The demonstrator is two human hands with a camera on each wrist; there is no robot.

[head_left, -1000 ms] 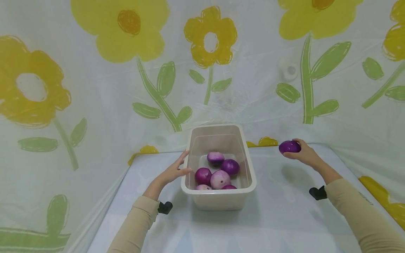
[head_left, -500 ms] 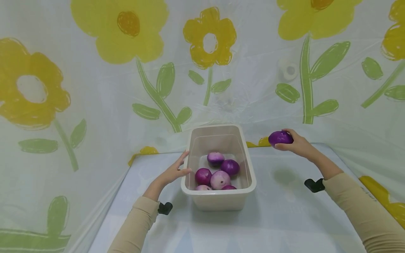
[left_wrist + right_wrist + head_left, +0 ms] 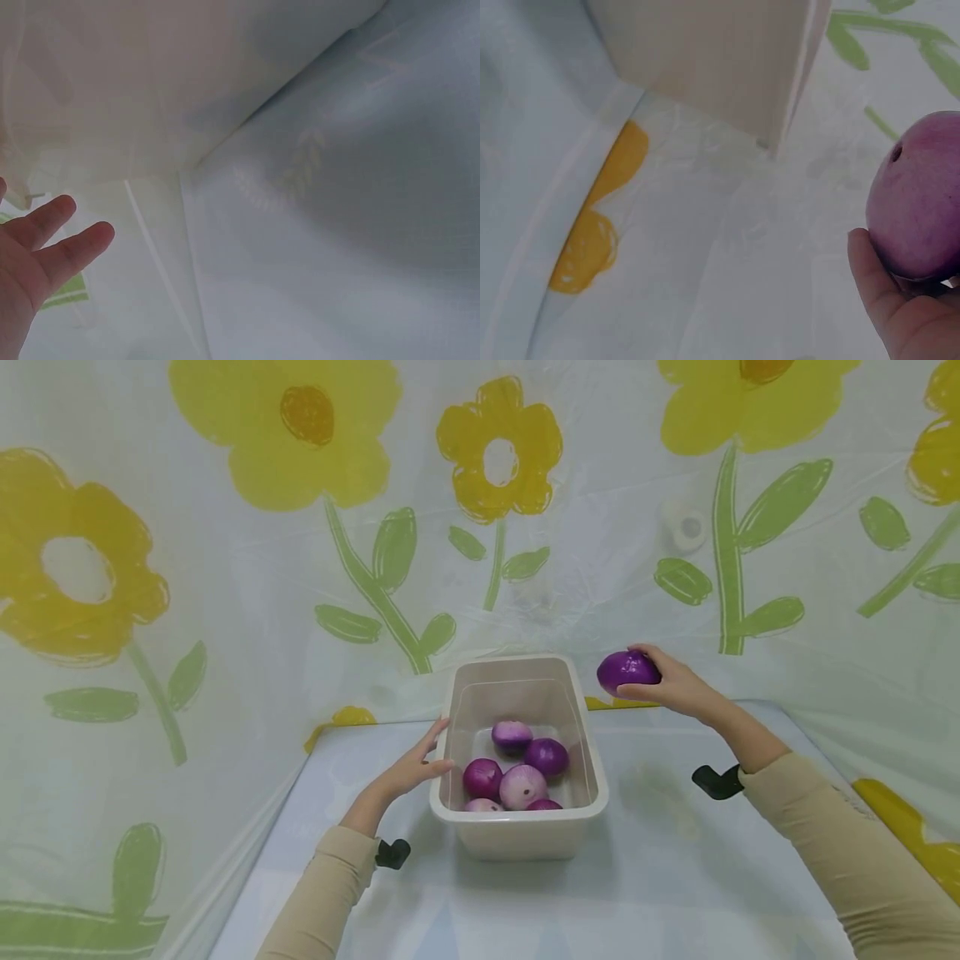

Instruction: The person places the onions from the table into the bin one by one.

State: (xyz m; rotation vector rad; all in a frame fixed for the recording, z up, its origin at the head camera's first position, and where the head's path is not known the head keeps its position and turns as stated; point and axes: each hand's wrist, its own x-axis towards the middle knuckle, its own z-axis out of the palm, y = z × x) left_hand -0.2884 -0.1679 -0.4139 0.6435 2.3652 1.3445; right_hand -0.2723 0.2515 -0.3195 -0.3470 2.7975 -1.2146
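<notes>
While the right hand (image 3: 678, 687) grasps a purple onion (image 3: 627, 671) just right of the bin's (image 3: 525, 827) far corner, the left hand (image 3: 408, 768), fingers released, touches its left wall. From the right wrist, the onion (image 3: 919, 199) sits above the surface.

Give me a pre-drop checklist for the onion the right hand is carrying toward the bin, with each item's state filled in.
1. Right hand has a firm grip on the purple onion: ok.
2. Onion is above the bin opening: not ok; it is right of the rim, beyond the far right corner.
3. Left hand steadies the bin's left wall: ok, fingers rest against it.
4. Room in the bin: ok; onions in the bin cover only the floor.
5. Path to the opening is free: ok.
</notes>
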